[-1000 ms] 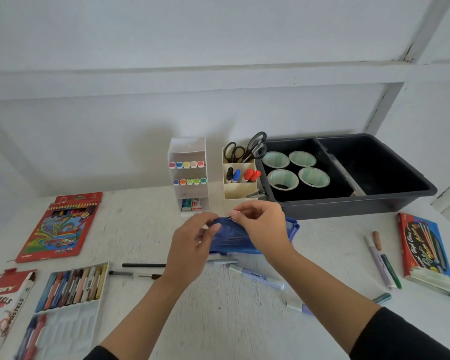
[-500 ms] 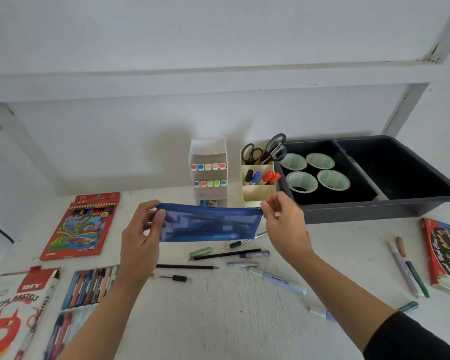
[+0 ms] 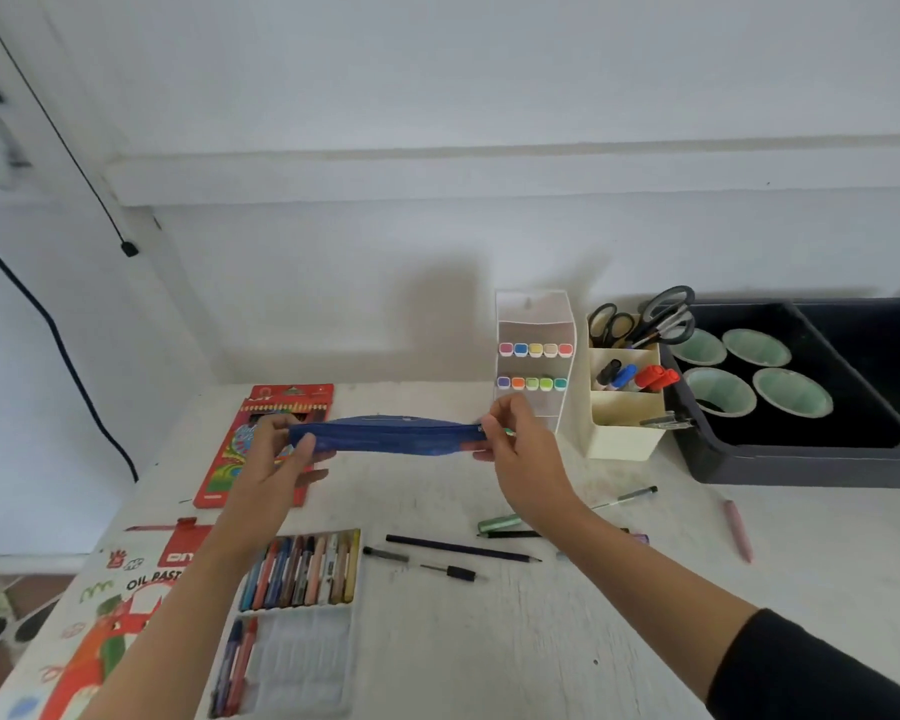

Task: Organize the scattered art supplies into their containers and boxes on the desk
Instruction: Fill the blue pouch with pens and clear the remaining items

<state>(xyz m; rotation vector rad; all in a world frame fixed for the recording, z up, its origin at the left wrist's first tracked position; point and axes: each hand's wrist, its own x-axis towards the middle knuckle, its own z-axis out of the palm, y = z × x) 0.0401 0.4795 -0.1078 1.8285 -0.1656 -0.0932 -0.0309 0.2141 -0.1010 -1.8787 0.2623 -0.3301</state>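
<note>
A blue zip pouch hangs stretched flat above the white desk. My left hand grips its left end and my right hand pinches its right end at the zip. Below lie loose pens and pencils: a dark pencil, a black pen, a green marker, a thin pen and a pink marker. An open tray of oil pastels sits at the near left.
A coloured-pencil box lies behind my left hand; an oil pastel lid is at the near left. A white marker rack, a cream holder with scissors and markers, and a dark bin holding tape rolls stand at the back right.
The pouch went from bunched between both hands to pulled out long, then tilted flatter, edge-on to me. My view swung left, so the bin and the right-hand box slid toward the frame edge.
</note>
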